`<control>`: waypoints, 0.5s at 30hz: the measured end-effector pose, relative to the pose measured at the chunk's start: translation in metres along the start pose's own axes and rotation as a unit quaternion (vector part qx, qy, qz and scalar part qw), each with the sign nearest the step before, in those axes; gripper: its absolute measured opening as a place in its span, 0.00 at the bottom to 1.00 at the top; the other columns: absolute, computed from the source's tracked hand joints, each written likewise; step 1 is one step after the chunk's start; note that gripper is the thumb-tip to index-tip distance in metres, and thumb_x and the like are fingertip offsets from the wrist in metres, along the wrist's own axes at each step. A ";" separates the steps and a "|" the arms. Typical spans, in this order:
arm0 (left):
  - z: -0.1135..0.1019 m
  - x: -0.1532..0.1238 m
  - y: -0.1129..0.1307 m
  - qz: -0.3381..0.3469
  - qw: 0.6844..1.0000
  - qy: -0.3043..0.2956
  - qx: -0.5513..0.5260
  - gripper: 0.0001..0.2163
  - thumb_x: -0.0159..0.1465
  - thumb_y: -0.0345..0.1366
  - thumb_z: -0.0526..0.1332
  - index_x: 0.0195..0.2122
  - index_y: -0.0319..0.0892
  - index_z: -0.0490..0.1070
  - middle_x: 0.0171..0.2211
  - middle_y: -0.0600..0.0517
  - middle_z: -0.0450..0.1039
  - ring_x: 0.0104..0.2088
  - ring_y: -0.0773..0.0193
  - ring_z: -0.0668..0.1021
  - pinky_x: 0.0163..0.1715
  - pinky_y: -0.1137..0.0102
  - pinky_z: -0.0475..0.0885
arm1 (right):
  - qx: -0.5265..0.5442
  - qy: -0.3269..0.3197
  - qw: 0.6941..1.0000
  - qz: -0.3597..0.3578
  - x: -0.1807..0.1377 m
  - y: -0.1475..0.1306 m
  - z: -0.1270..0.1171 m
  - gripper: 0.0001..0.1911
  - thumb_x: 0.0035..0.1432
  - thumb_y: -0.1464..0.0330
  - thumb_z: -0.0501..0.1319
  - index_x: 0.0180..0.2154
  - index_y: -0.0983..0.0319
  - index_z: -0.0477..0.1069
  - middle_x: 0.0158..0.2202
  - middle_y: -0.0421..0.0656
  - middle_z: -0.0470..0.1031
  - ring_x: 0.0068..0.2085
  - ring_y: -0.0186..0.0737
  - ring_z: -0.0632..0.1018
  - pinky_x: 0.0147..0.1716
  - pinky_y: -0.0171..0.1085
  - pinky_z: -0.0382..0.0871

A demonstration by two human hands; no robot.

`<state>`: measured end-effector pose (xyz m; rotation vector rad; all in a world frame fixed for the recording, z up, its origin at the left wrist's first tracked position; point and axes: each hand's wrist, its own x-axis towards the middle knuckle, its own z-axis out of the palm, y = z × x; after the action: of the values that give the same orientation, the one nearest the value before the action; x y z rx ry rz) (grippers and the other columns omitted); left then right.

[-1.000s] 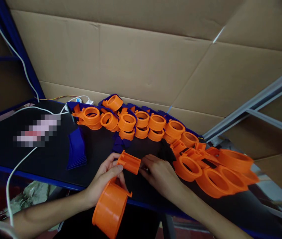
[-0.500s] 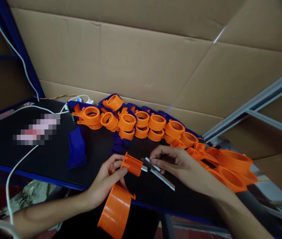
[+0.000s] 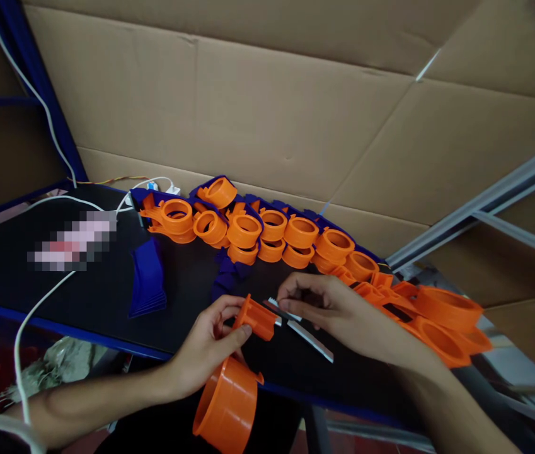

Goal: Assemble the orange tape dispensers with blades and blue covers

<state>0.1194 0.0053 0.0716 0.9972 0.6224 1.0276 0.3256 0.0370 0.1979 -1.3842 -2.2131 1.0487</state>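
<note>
My left hand is closed around the handle part of an orange plastic tape dispenser, whose wide ring hangs below at the table's front edge. In my right hand a small toothed metal blade with a dark strip is pinched between thumb and fingers. The blade is close to the dispenser's open end; whether they touch I cannot tell. Below the right fingers lies a flat silvery strip on the black table. A short bright metal end shows beside the dispenser, partly hidden.
Several orange tape dispensers with dark blue parts line the back by the cardboard wall. More orange frames are piled at right. Nested blue pieces lie left. A white cable crosses the left side of the table.
The dispenser in my left hand has shifted slightly right and tilted. My right hand has moved a little left with the blade, closer to the dispenser.
</note>
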 end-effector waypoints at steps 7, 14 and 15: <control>-0.002 0.001 -0.002 0.004 1.000 -0.008 0.013 0.20 0.63 0.41 0.67 0.54 0.43 0.68 0.50 0.46 0.74 0.22 0.74 0.79 0.22 0.77 0.73 | -0.054 0.021 0.998 0.001 0.000 0.006 0.008 0.13 0.65 0.60 0.59 0.34 0.62 0.74 0.31 0.40 0.74 0.31 0.35 0.71 0.29 0.33 0.64; 0.001 0.000 0.000 0.001 1.000 0.004 0.014 0.19 0.63 0.42 0.66 0.54 0.43 0.67 0.47 0.47 0.74 0.23 0.73 0.78 0.23 0.75 0.74 | -0.060 0.007 0.998 -0.014 -0.007 0.002 0.001 0.13 0.66 0.60 0.59 0.34 0.61 0.74 0.30 0.39 0.74 0.30 0.33 0.71 0.29 0.33 0.63; 0.001 0.000 0.000 0.001 1.000 0.005 0.015 0.19 0.63 0.41 0.66 0.53 0.43 0.68 0.47 0.47 0.74 0.23 0.73 0.77 0.23 0.76 0.74 | -0.073 0.011 0.997 -0.013 -0.006 0.004 0.005 0.12 0.65 0.61 0.60 0.34 0.61 0.74 0.29 0.39 0.74 0.29 0.33 0.70 0.28 0.33 0.63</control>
<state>0.1200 0.0049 0.0722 1.0199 0.6475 1.0289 0.3282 0.0309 0.1924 -1.4152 -2.3265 0.8741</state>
